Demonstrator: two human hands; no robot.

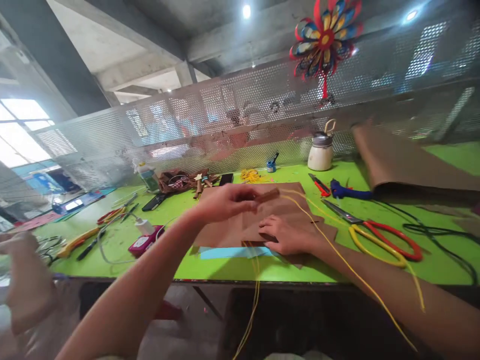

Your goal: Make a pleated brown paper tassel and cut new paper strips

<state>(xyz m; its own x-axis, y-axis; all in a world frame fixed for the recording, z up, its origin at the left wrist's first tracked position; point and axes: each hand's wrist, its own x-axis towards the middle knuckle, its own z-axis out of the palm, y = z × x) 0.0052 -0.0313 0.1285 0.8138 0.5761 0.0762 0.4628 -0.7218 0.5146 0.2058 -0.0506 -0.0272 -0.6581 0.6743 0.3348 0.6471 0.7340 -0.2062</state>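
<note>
My left hand (234, 200) is raised over a sheet of brown paper (221, 227), its fingers closed on a small rolled brown paper piece (269, 195). Yellow string (330, 242) trails from that roll to the right, over my right forearm. My right hand (283, 235) rests on the brown paper near its front edge, beside a dark brown strip (253, 242); whether it grips anything is hidden. More yellow strings (257, 280) hang from the strip over the table's front edge. Light blue paper (225, 252) shows under the brown sheet.
Large scissors (369, 232), a blue glue gun (348, 191) and a cable lie at right, below a big brown paper roll (408, 165). A white jar (320, 152) stands behind. A magenta socket block (145, 242) and tools lie left, near another person's arm (28, 280).
</note>
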